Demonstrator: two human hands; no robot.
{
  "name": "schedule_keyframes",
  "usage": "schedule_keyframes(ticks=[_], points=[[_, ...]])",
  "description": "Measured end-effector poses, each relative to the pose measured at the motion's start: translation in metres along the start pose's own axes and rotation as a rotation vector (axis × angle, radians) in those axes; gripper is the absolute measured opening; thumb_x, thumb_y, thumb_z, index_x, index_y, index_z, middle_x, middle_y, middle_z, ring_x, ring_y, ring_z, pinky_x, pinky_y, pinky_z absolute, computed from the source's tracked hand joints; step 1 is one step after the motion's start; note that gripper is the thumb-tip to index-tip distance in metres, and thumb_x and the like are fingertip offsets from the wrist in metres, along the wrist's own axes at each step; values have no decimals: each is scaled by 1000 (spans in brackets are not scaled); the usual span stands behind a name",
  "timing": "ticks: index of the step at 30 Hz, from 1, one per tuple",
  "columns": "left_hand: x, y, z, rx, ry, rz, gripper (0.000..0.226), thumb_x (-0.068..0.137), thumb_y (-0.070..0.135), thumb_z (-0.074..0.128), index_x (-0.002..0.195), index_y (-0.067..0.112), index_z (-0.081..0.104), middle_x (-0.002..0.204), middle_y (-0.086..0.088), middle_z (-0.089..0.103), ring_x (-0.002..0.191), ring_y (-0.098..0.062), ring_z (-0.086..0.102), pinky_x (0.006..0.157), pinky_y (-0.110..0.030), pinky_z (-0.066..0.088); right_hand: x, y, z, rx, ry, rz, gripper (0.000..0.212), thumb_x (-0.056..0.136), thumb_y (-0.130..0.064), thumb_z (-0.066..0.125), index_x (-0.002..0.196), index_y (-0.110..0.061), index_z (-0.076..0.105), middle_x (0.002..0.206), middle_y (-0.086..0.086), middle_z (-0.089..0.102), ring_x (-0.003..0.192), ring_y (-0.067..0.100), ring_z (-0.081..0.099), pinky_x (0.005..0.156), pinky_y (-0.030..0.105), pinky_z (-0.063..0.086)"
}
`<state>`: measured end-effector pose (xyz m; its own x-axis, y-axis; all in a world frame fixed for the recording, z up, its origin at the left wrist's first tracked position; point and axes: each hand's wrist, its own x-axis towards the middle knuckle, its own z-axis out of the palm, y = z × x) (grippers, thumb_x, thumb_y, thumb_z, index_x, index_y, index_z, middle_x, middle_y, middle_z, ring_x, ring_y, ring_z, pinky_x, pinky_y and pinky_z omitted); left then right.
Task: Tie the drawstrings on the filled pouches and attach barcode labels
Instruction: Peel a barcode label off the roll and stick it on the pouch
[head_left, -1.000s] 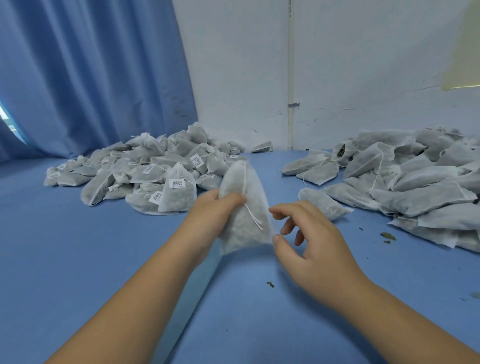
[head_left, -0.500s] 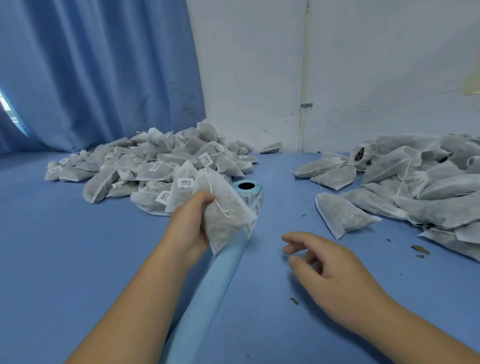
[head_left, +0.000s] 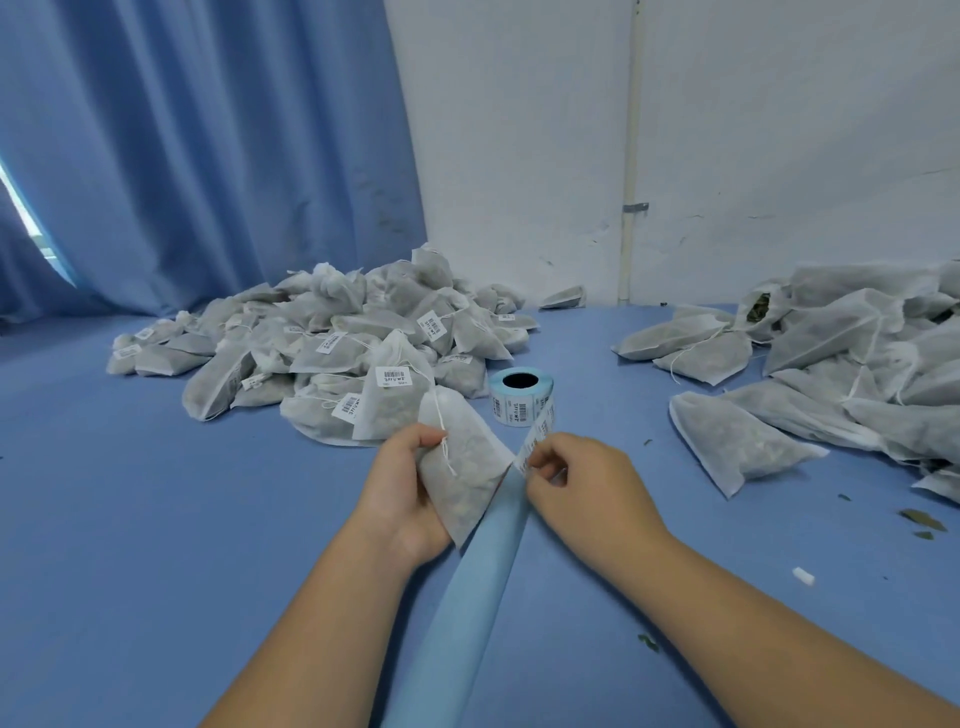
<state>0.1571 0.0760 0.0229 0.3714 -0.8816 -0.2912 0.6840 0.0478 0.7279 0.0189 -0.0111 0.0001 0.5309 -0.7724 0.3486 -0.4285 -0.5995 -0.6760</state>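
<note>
Pouch (head_left: 462, 467) gripped by left hand (head_left: 400, 493); right hand (head_left: 582, 483) pinches label strip (head_left: 535, 441) edge, touching pouch corner.

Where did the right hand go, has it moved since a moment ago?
Yes. The right hand moved forward and left, closer to the label roll; its fingers now pinch the label strip coming off it.

We find one filled white pouch (head_left: 467, 467) tilted in the left hand (head_left: 402, 493), its drawstring (head_left: 445, 441) hanging down the front. The label roll (head_left: 521, 397) stands on end just behind, its label strip (head_left: 535, 441) pinched by the right hand (head_left: 582, 483).
</note>
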Motion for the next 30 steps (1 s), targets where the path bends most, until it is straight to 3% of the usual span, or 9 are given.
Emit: schedule_keyframes(ticks=[2,4,6,9,10,13,21,25,30], points=[[3,-2,0,6,1,-2,27,85,16,48,109,5,55,141,-27,51,111,-36,56,111,-52,38,-1,3,0,14,24,-8,7,82,-22,61,86,-25,66,82,-14,61,76,8,56,73,29,50],[4,-3,2,33,-5,-13,22,83,15,50,99,4,59,114,-25,65,98,-34,62,100,-47,48,-2,5,-2,12,28,-16,6,81,-23,62,85,-25,67,82,-14,62,75,7,56,73,27,50],[4,-4,3,60,-15,-9,15,78,14,53,85,4,63,89,-18,64,82,-32,65,87,-43,54,-3,5,-3,5,24,-19,6,81,-24,63,84,-25,67,82,-14,63,75,6,56,72,25,49],[4,-5,1,71,-34,-5,16,74,13,56,84,4,64,105,-19,58,100,-35,60,104,-50,44,-4,5,-4,-12,23,-26,6,81,-24,62,84,-25,68,83,-13,64,75,6,56,73,25,49],[5,-6,1,80,-37,-4,17,73,13,56,81,4,67,106,-20,59,100,-36,60,104,-51,44,-4,5,-4,-20,27,-29,7,81,-25,62,84,-25,68,83,-13,64,76,7,57,73,26,49],[5,-7,0,117,-56,1,20,68,15,57,68,4,73,91,-20,68,83,-35,69,85,-45,55,-4,4,-6,-63,39,-45,8,82,-29,61,84,-25,68,85,-12,65,77,9,57,73,28,49],[3,-10,4,144,-103,34,33,80,15,50,64,4,76,75,-17,73,69,-30,74,58,-33,58,-6,1,-8,-152,73,-107,22,87,-43,59,86,-23,69,86,-6,64,77,16,59,72,33,50],[0,-11,6,157,-144,66,40,87,15,45,65,5,77,72,-13,73,65,-25,73,60,-30,58,-6,1,-9,-203,74,-108,22,89,-42,56,89,-25,71,88,-8,66,79,14,60,70,30,50],[-2,-10,8,193,-146,84,26,75,17,56,69,6,79,76,-11,73,71,-25,74,65,-33,60,-6,-1,-10,-255,57,-106,21,89,-39,55,89,-26,71,89,-8,67,80,14,60,68,28,48]])
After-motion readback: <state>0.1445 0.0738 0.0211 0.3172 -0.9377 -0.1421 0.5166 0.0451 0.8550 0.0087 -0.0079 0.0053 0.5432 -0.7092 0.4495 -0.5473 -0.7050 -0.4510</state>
